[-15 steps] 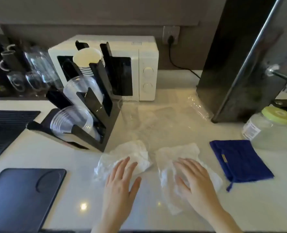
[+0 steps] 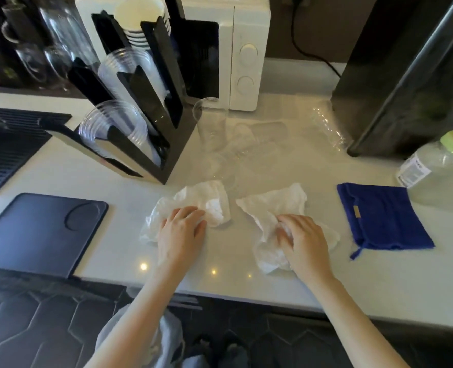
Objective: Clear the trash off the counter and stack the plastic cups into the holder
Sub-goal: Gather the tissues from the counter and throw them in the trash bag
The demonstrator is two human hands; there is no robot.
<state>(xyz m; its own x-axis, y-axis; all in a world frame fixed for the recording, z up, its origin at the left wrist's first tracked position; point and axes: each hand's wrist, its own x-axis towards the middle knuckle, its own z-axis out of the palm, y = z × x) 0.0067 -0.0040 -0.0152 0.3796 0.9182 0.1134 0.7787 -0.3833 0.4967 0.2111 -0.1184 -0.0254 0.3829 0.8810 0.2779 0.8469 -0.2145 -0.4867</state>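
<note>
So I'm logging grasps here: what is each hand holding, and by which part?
Left hand presses on the near edge of the left crumpled white paper napkin; right hand bunches the middle of the right one.

No readable text anywhere. White label on the clear jar at the counter's right edge carries dark print, too blurred to make out. Small tan tag on the blue cloth near the right edge, blank or too small to tell. Two round dials on the white microwave at the back edge, no legible markings.
</note>
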